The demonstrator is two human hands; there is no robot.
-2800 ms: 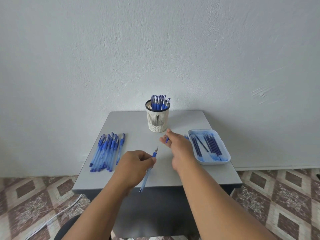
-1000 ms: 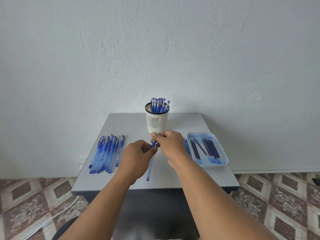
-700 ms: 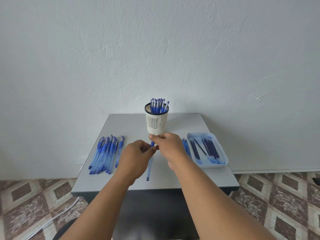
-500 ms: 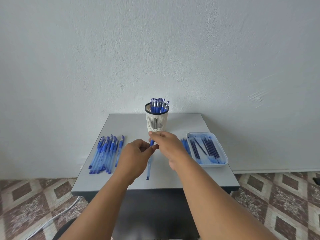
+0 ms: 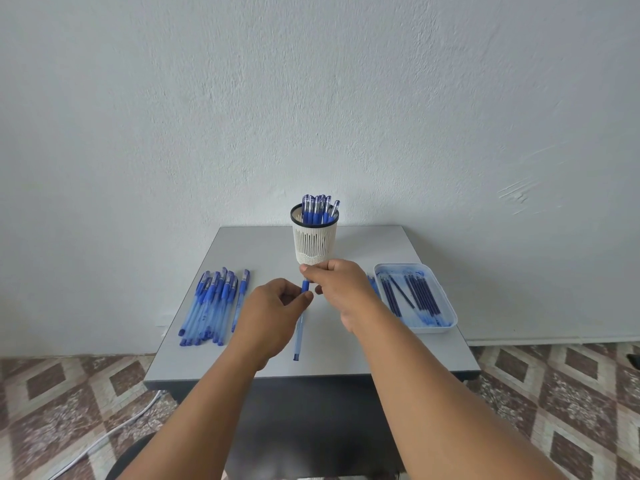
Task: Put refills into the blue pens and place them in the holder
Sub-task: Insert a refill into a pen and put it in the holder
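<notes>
I hold one blue pen [image 5: 299, 332] nearly upright above the table's middle. My left hand [image 5: 268, 315] grips its barrel near the blue grip section. My right hand [image 5: 334, 284] pinches the pen's top end just in front of the white mesh holder [image 5: 314, 242], which has several capped blue pens standing in it. The pen's tip is hidden under my right fingers. A pile of several blue pens [image 5: 211, 303] lies on the table's left side. A pale tray [image 5: 438, 325] on the right holds several dark blue refills [image 5: 412, 292].
The grey table [image 5: 363, 355] stands against a white wall. A few loose blue pieces [image 5: 373, 285] lie between my right hand and the tray. A patterned tile floor and a white cable [image 5: 114, 434] lie below on the left.
My right hand came from beside the tray to the pen's top end. The left hand swung the pen from a slant to nearly upright. Both hands rose slightly toward the holder.
</notes>
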